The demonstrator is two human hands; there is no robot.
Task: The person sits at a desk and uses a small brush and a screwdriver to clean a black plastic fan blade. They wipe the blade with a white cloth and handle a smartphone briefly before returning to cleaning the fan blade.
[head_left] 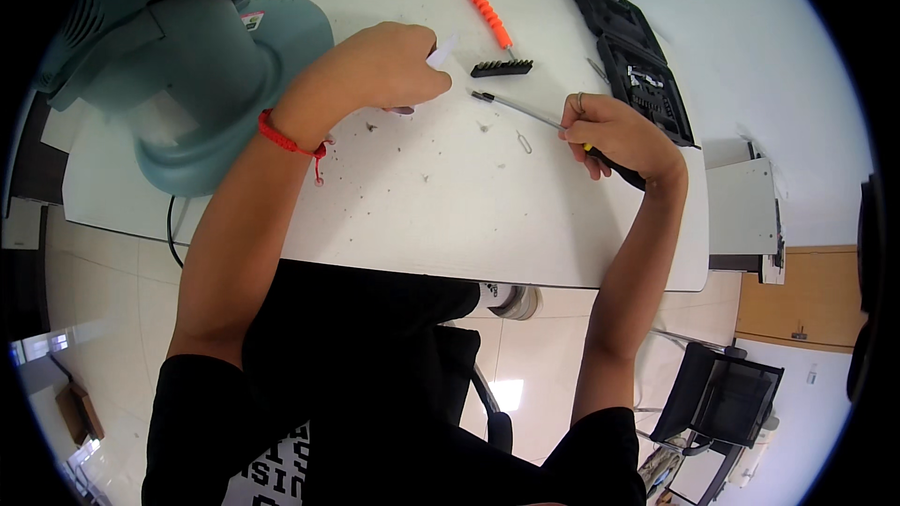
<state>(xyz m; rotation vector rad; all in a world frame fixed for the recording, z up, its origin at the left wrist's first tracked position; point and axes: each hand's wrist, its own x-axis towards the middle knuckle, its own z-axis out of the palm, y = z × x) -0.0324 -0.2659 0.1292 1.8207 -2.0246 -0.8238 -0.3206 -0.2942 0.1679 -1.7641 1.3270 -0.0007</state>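
My right hand (pixel 614 136) is closed round the black and yellow handle of a long screwdriver (pixel 530 112). Its thin metal shaft points left over the white table, with a dark tip. My left hand (pixel 389 66), a red cord bracelet at its wrist, has its fingers curled round a thin white piece, perhaps tissue or paper (pixel 442 52). Most of that piece is hidden by the hand. Just beyond the screwdriver's tip lies a black bit holder (pixel 502 67) with several bits. An orange flexible shaft (pixel 487 11) reaches away from it. A small wire pin (pixel 524 141) rests between my hands.
A grey-green fan (pixel 202 75) stands on a round base at the left, close to my left forearm. At the far right lies an open black tool case (pixel 647 84) with sockets and bits. Bits of dirt dot the white table (pixel 441 225). A black chair (pixel 717 398) is behind right.
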